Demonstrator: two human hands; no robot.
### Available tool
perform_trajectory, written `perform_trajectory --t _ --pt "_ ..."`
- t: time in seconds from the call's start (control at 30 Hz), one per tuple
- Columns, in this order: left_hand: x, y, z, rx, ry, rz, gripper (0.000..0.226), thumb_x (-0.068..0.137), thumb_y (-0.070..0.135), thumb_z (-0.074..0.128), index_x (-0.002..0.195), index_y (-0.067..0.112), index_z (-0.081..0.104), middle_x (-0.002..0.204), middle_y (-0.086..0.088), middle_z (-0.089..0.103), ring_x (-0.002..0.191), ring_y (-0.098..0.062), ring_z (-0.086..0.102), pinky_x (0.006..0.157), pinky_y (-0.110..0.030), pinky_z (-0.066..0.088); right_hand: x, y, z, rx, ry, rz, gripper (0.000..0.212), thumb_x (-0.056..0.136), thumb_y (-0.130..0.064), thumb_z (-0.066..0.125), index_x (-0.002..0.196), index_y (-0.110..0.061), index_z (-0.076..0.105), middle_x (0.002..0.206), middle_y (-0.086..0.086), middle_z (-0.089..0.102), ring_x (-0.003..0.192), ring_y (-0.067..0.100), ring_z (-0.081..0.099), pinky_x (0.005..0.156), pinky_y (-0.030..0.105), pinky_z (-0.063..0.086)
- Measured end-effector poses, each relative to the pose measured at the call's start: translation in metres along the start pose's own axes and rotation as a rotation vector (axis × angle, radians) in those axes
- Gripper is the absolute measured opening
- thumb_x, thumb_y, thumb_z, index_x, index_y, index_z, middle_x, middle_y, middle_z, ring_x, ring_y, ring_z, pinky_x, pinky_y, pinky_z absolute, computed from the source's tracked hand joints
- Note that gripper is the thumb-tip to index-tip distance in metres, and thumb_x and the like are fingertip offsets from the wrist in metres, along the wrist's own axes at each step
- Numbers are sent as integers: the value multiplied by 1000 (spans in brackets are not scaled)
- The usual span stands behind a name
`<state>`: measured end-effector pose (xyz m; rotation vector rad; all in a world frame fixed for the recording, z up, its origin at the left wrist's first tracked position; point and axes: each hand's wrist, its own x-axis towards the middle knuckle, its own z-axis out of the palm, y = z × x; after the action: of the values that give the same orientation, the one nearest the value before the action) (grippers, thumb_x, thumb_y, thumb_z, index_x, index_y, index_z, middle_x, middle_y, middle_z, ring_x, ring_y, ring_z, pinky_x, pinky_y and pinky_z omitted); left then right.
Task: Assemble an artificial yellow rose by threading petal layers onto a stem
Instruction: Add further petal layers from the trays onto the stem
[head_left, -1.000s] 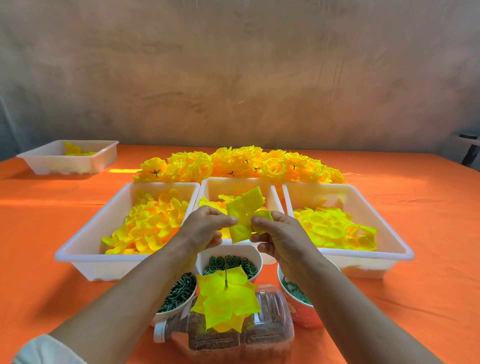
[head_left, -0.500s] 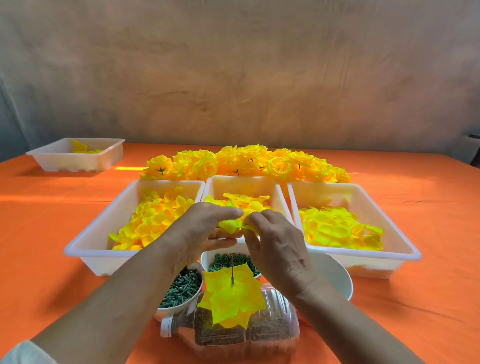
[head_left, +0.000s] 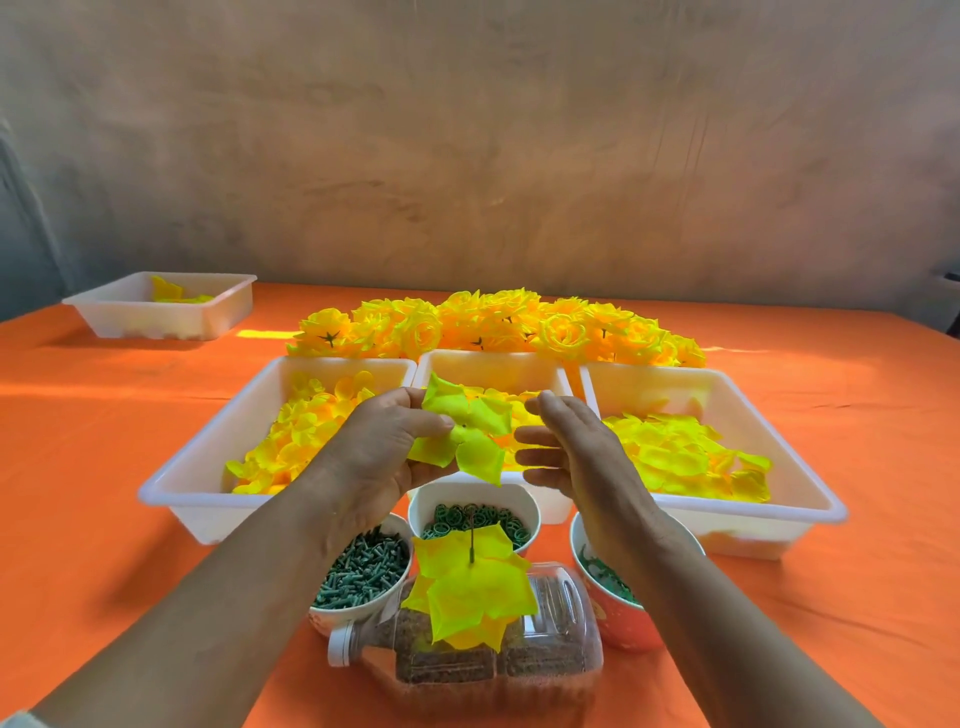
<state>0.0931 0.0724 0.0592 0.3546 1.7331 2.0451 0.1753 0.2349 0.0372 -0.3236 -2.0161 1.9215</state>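
You are holding one yellow petal layer (head_left: 462, 436) above the middle tray (head_left: 493, 359), well apart from the stem (head_left: 471, 538) that is poking up through the stacked layers (head_left: 467, 592) on the bottle (head_left: 550, 649). Your left grip (head_left: 384, 457) is pinching the layer near its centre. Your right grip (head_left: 576, 452) is hanging open just beside it, fingers straight, holding nothing. To thread it well, I judge you should be keeping that pinch close to the middle hole, bringing the layer down flat over the stem tip and steadying the far petals with the free grip. Half a second ago both grips were working low over the tray, pinching the layer together. Now it is lifted and spread, and the right one has let go.
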Motion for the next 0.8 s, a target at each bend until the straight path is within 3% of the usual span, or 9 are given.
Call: perform_trajectory --t 0.1,0.27,0.5,0.63,0.8 --pt "-4 2 2 -9 -27 3 18 92 -3 53 99 9 65 84 -8 72 70 -19 69 64 -32 60 -4 -5 6 74 -79 55 21 90 -44 59 109 -35 60 99 7 68 76 16 67 72 32 56" --pt "-12 8 4 -2 -79 40 17 91 -3 55 100 8 65 83 -6 74 69 -16 71 60 -30 59 -12 -15 13 186 -197 35 43 76 -40 71 118 -40 61 103 1 71 84 23 68 74 37 59" --pt "-25 16 7 40 -107 84 18 91 1 59 106 10 65 92 -7 73 74 -16 71 63 -31 59 -20 -27 18 218 -215 1 25 84 -18 71 107 -28 69 92 6 72 73 16 70 55 23 52" --pt "-33 18 7 74 -119 95 22 89 6 64 110 13 66 92 -5 73 76 -16 70 67 -32 60 -25 -28 19 255 -220 -23 15 86 -12 68 95 -23 73 93 10 69 76 20 70 61 29 55" --pt "-46 19 4 66 -134 89 20 87 7 66 106 12 66 85 -3 74 70 -15 71 56 -27 56 -32 -28 18 301 -246 -18 21 88 -5 65 88 -23 75 90 10 71 77 22 70 62 31 57"
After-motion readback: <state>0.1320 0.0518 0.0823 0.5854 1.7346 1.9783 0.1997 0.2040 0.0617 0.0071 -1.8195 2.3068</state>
